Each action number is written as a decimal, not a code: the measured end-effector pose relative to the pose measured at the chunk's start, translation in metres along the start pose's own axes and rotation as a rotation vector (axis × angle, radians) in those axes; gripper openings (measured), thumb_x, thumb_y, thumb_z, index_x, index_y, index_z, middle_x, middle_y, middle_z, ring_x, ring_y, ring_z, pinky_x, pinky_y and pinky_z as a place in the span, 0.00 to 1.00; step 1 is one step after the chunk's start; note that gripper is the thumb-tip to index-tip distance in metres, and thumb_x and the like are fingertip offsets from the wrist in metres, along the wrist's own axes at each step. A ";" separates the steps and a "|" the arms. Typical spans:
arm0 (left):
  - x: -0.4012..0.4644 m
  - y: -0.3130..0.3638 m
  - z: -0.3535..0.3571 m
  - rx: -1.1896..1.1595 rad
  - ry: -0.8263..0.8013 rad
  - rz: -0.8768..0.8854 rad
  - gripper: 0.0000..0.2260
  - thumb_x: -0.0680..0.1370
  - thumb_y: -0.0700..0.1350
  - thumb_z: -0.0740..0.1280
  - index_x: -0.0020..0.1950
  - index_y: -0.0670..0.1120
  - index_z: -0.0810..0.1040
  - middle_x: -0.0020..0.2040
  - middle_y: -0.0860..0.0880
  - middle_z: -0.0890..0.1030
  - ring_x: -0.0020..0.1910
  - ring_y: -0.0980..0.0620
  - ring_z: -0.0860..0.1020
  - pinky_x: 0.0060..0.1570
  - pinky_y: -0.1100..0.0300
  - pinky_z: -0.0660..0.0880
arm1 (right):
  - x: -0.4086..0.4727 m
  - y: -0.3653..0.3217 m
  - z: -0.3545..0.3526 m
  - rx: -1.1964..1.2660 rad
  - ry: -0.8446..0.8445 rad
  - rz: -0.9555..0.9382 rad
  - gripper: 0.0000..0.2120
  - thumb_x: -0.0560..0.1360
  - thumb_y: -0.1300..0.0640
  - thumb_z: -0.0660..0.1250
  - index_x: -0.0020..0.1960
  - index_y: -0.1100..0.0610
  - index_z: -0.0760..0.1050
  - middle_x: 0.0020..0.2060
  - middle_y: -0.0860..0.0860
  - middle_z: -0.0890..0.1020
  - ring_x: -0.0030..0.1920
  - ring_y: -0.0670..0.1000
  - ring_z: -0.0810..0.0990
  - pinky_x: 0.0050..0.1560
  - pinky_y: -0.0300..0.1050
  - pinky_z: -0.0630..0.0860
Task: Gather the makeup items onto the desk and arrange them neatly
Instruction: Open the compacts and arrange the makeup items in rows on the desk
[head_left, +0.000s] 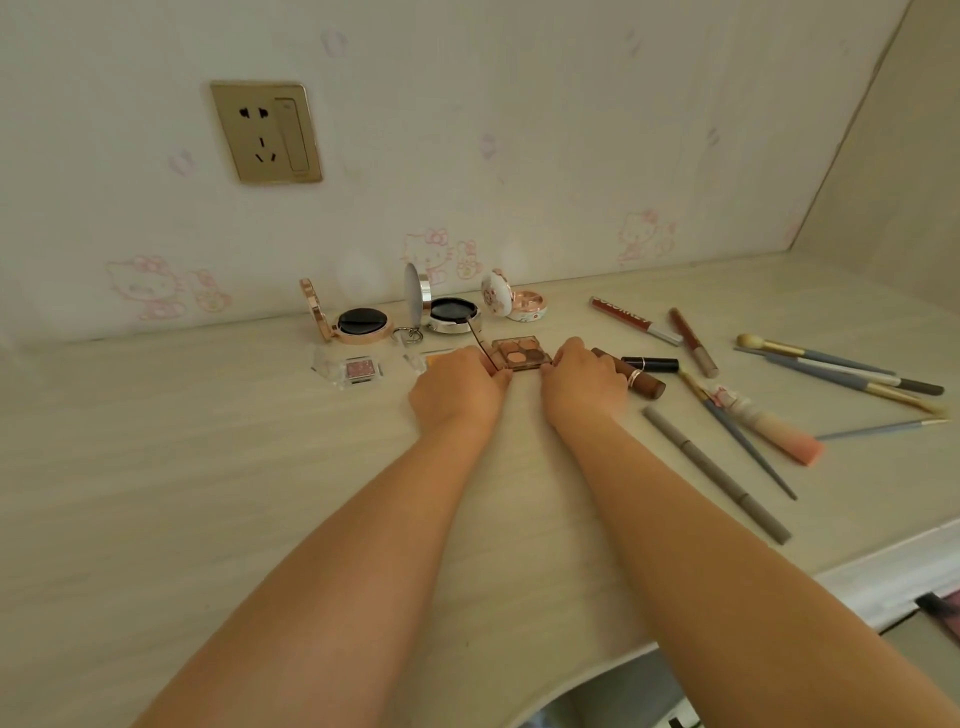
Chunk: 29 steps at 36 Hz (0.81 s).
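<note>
Both hands (460, 387) (584, 382) hide the eyeshadow palette's (522, 351) near edge.

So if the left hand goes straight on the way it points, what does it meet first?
The left hand already touches the palette. Beyond that, probably the silver compact, though depth is unclear.

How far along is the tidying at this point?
Done: three open compacts stand in a row by the wall, with a glitter eyeshadow in front. In hand: left hand and right hand hold the eyeshadow palette at its corners. Left: brushes, lip glosses and pencil lie scattered at right.
</note>
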<state>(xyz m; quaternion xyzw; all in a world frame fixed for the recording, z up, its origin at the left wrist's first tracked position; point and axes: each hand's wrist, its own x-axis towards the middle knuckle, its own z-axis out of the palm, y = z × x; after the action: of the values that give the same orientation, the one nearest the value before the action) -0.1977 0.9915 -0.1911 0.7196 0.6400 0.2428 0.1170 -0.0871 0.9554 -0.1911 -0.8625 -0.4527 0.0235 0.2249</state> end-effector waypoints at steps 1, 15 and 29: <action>0.000 0.000 0.000 0.009 0.002 0.007 0.14 0.72 0.60 0.66 0.51 0.54 0.80 0.50 0.51 0.81 0.52 0.47 0.79 0.41 0.59 0.66 | 0.000 0.000 0.000 -0.010 0.001 -0.009 0.11 0.79 0.52 0.57 0.57 0.56 0.69 0.56 0.56 0.78 0.60 0.58 0.71 0.52 0.51 0.66; 0.002 0.003 0.000 0.068 0.003 0.008 0.15 0.75 0.59 0.64 0.55 0.52 0.78 0.53 0.49 0.81 0.55 0.47 0.77 0.43 0.58 0.67 | -0.003 0.002 -0.004 0.018 -0.013 -0.058 0.10 0.79 0.53 0.56 0.57 0.48 0.73 0.56 0.54 0.78 0.60 0.56 0.71 0.54 0.50 0.65; -0.010 0.003 -0.004 -0.037 0.024 0.011 0.13 0.75 0.58 0.64 0.50 0.51 0.79 0.50 0.49 0.80 0.51 0.47 0.78 0.41 0.58 0.67 | -0.018 -0.002 -0.007 0.067 0.006 -0.186 0.13 0.79 0.54 0.58 0.62 0.53 0.72 0.57 0.54 0.77 0.59 0.57 0.74 0.52 0.50 0.71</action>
<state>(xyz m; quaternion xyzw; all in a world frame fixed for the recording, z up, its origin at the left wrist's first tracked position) -0.1977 0.9811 -0.1887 0.7178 0.6328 0.2639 0.1211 -0.0977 0.9392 -0.1867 -0.8088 -0.5291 0.0153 0.2563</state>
